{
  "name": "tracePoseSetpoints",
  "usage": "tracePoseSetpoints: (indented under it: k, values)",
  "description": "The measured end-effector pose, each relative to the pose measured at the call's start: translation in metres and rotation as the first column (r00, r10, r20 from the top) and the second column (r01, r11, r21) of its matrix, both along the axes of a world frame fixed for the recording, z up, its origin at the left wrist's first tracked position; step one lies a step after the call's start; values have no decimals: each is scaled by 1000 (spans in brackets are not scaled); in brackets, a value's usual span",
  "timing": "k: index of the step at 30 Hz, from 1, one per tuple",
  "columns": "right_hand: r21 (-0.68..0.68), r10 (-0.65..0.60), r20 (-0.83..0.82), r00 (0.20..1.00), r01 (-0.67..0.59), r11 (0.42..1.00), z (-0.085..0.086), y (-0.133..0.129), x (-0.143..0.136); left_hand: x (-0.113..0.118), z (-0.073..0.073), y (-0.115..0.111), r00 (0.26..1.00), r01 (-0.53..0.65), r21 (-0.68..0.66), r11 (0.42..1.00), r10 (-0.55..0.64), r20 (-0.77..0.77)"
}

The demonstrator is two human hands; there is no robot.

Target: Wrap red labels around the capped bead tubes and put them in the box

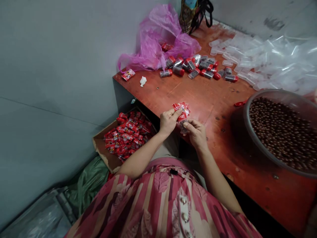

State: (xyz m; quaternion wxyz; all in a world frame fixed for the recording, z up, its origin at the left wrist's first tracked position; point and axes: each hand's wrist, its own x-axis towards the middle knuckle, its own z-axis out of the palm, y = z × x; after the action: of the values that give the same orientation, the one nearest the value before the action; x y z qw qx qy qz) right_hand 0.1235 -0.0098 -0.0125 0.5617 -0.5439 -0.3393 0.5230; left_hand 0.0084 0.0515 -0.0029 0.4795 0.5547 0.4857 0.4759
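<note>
My left hand [169, 121] pinches a bunch of red printed plastic wrappers [182, 110] over the table's near edge. Just below them, my right hand [197, 133] grips a small clear tube of dark balls [183, 126], its lower end between thumb and fingers. The tube's upper end meets the wrappers; whether it is inside one I cannot tell. Farther back on the table lie several similar filled tubes with red caps [194, 73]. To the left, below table height, a cardboard box [98, 144] holds a heap of red-wrapped tubes [128, 134].
A large grey basin [250, 124] of dark brown balls stands on the red table [223, 109] at right, a red scoop [240, 103] beside it. Behind are clear empty tubes [267, 59]. A pink plastic bag [158, 36], a loose wrapper [128, 74] and crumpled white tissue [143, 81] sit far left.
</note>
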Motion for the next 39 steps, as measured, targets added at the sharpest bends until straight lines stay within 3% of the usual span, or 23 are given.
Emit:
tracePoseSetpoints:
  k: [8,16,23,39]
  values:
    - [-11,66,-63,996,-66,998,-4,-2,4,0,-7,0,999,47,-18,999,-47,-5]
    - [-62,99,-94,991,-105,993,-1,-2,8,2,-10,-4,998,20,-63,998,-16,60]
    - [-35,134,-152,979,-141,989,-6,-3,10,2,-13,-5,1000,18,-24,1000,-18,8]
    - [-18,198,-154,968,-203,979,-9,-4,15,3,-22,-6,999,17,-29,999,-15,52]
